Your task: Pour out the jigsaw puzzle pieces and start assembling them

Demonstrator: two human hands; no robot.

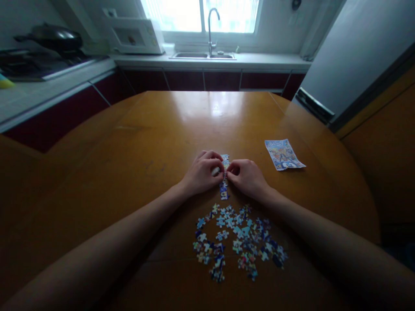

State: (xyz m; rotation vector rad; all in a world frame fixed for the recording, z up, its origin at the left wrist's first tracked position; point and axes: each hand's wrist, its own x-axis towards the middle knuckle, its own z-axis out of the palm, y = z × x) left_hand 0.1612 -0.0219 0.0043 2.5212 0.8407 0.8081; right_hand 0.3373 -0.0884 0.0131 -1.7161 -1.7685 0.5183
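Observation:
A narrow strip of joined jigsaw pieces (224,192) lies on the table, running away from me. My left hand (205,172) is closed at its left edge, thumb and fingertips pinching the strip near its middle. Something small and white (215,171) shows between those fingers; I cannot make out what it is. From the other side my right hand (247,176) pinches the strip's right edge, its fingertips almost meeting the left ones. The fingers hide the middle of the strip. Closer to me, many loose jigsaw pieces (245,231) lie scattered in a rough ring.
A creased picture sheet (284,154) rests to the right on the wooden table (155,129). Beyond the table are a sink (191,55) with a tall tap, a white microwave (131,36), and a pan (53,36) on the stove. A fridge (359,52) stands at right.

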